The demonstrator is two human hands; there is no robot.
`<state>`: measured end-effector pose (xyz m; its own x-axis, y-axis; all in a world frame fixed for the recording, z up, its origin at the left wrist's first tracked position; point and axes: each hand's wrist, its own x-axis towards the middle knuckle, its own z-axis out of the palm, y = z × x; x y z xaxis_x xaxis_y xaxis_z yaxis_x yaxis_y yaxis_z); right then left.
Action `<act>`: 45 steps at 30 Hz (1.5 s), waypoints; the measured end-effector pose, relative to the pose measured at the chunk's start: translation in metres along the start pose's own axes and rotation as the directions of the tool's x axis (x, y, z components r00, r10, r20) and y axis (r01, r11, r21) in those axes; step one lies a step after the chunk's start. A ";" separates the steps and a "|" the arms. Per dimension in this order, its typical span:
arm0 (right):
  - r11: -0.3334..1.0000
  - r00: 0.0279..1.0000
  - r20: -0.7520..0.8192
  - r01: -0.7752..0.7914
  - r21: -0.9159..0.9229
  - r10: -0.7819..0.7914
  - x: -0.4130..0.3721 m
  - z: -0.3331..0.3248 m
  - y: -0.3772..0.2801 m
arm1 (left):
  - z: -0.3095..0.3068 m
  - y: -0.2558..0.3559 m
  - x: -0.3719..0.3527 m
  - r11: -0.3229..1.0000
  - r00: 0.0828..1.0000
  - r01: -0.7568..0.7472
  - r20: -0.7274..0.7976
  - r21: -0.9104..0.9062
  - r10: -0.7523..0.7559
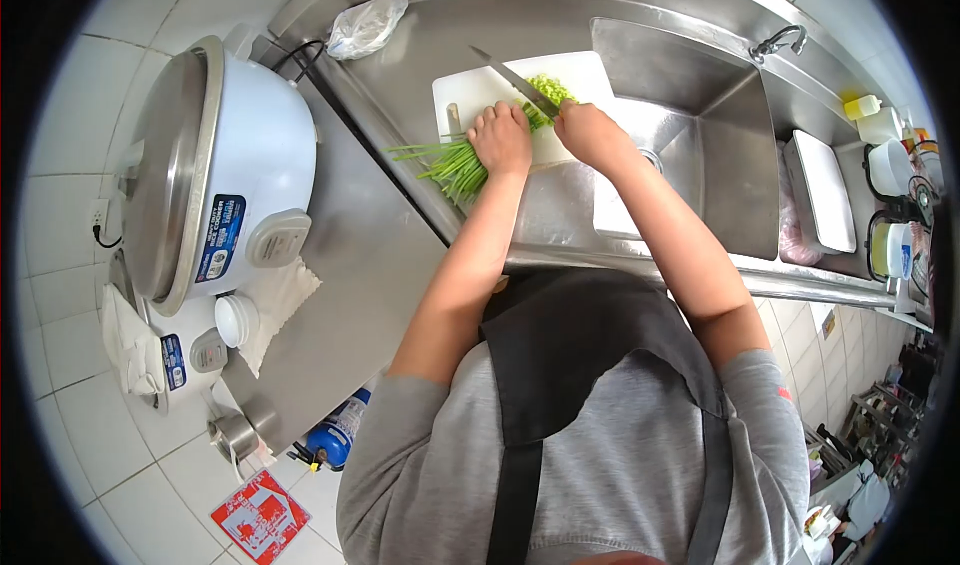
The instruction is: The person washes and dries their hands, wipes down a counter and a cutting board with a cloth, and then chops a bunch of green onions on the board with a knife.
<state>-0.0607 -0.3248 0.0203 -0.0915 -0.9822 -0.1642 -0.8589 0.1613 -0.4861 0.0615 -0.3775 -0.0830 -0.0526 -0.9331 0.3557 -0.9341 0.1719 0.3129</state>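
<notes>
My left hand (501,137) presses down on a bunch of green onions (453,164) lying across a white cutting board (478,87). The stalks trail off the board's near left edge. My right hand (590,133) grips the handle of a knife (515,79) whose blade angles up and to the left over the board. A small pile of chopped green pieces (550,91) lies on the board just beyond the blade, between my two hands. The board rests on the steel counter beside the sink.
A deep steel sink (700,105) with a faucet (780,40) lies to the right. A large white rice cooker (215,175) and a smaller one (175,350) stand on the left counter. A plastic bag (365,25) sits at the back. White containers (825,190) line the far right.
</notes>
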 end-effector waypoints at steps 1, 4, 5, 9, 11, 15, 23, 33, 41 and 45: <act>0.999 0.999 0.044 -0.007 -0.050 0.009 0.005 0.000 -0.002 | -0.002 0.000 -0.001 1.000 0.999 0.007 0.036 0.003 -0.007; 0.992 0.992 0.117 -0.031 -0.125 0.045 0.011 -0.005 -0.010 | -0.004 -0.002 0.000 1.000 0.998 0.002 0.061 0.005 -0.003; 0.989 0.987 0.149 -0.045 -0.144 0.067 0.011 -0.009 -0.014 | -0.003 -0.003 0.000 1.000 0.999 -0.008 0.050 0.011 0.007; 0.980 0.961 0.241 -0.093 -0.177 0.135 0.015 -0.026 -0.031 | 0.003 -0.005 0.000 0.999 1.000 -0.010 0.015 0.040 0.009; 0.965 0.923 0.310 -0.169 -0.199 0.226 0.005 -0.044 -0.051 | 0.003 -0.006 0.000 0.999 0.999 -0.033 -0.013 0.022 0.033; 0.979 0.949 0.261 -0.144 -0.143 0.178 0.001 -0.019 -0.028 | 0.005 -0.007 0.001 0.999 0.997 -0.049 -0.051 0.000 0.049; 0.989 0.957 0.255 -0.119 -0.089 0.138 -0.005 -0.006 -0.018 | 0.005 -0.006 0.004 1.000 0.998 -0.028 -0.052 -0.004 0.028; 0.997 0.996 0.043 -0.073 -0.004 0.073 0.001 0.059 0.018 | 0.000 -0.005 0.005 1.000 0.998 -0.003 0.063 -0.001 0.003; 0.979 0.895 0.395 -0.189 -0.079 0.205 0.008 -0.037 -0.037 | 0.002 -0.007 0.002 0.999 0.999 -0.030 0.020 -0.013 0.030; 0.971 0.888 0.395 -0.226 -0.073 0.237 -0.001 -0.021 -0.031 | 0.006 -0.006 0.003 0.999 0.999 -0.035 -0.009 -0.014 0.034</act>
<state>-0.0450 -0.3310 0.0535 -0.0858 -0.7957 -0.5995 -0.8504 0.3720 -0.3720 0.0653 -0.3830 -0.0889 -0.0814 -0.9236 0.3745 -0.9268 0.2083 0.3124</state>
